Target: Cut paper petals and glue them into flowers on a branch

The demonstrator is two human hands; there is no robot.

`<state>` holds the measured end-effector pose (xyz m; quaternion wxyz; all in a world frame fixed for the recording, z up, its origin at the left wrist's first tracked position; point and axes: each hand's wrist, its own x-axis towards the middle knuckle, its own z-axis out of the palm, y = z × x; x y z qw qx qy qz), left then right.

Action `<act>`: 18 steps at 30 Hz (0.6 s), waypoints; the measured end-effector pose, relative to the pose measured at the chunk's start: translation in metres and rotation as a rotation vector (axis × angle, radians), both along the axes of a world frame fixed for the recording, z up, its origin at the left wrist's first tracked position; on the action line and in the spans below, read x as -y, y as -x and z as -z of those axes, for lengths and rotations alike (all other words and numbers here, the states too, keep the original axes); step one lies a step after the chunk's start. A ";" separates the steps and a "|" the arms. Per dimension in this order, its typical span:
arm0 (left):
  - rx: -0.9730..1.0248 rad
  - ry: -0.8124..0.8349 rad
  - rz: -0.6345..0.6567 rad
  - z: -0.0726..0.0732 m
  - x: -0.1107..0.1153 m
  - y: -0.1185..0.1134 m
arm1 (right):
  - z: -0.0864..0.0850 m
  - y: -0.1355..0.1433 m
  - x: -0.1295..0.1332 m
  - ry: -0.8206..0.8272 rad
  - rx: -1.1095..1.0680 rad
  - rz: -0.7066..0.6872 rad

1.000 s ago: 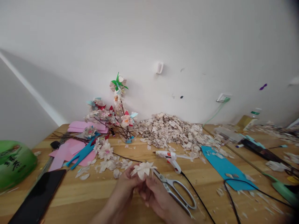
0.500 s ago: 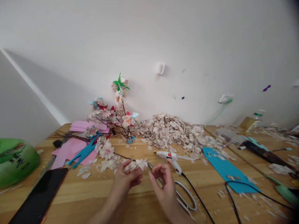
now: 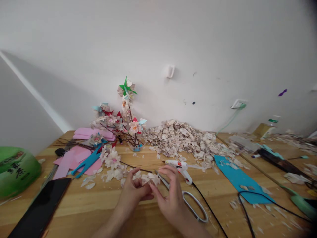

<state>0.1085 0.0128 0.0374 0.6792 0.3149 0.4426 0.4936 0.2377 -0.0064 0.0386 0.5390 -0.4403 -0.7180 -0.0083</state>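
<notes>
My left hand point(image 3: 135, 191) is closed on a cluster of whitish petals point(image 3: 150, 178), which looks like a handmade flower. Thumb and fingers of my right hand point(image 3: 170, 193) meet the right edge of the same petals in a pinch. Grey-handled scissors point(image 3: 203, 206) lie partly under my right hand, blades pointing up and left. Just beyond it rests a white glue gun point(image 3: 182, 168) with a black cord. To the left, a twig point(image 3: 135, 166) bears a white flower point(image 3: 113, 158), with loose petals point(image 3: 116, 174) beside it.
Flowered branches point(image 3: 133, 127) stand in a clear cup near the wall. A heap of dried petals point(image 3: 178, 138) lies behind the glue gun. Pink sheets point(image 3: 71, 162), a black phone point(image 3: 42, 205) and a green bag point(image 3: 19, 172) sit left; a blue sheet point(image 3: 240, 178) lies right.
My right hand has moved left and its fingertips now touch the petals at my left hand. More of the scissors shows. The left hand has shifted slightly right.
</notes>
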 end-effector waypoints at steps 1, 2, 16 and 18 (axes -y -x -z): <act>-0.007 0.004 0.006 0.000 0.000 0.000 | 0.000 -0.001 0.001 0.011 -0.005 -0.013; -0.010 0.008 0.010 -0.001 0.000 0.001 | 0.000 -0.002 0.001 0.021 -0.009 -0.025; -0.064 -0.006 0.021 0.003 0.001 -0.001 | -0.001 -0.005 0.004 0.083 -0.035 -0.042; -0.062 -0.040 0.013 0.005 0.001 -0.001 | -0.002 -0.004 0.005 0.084 -0.044 -0.030</act>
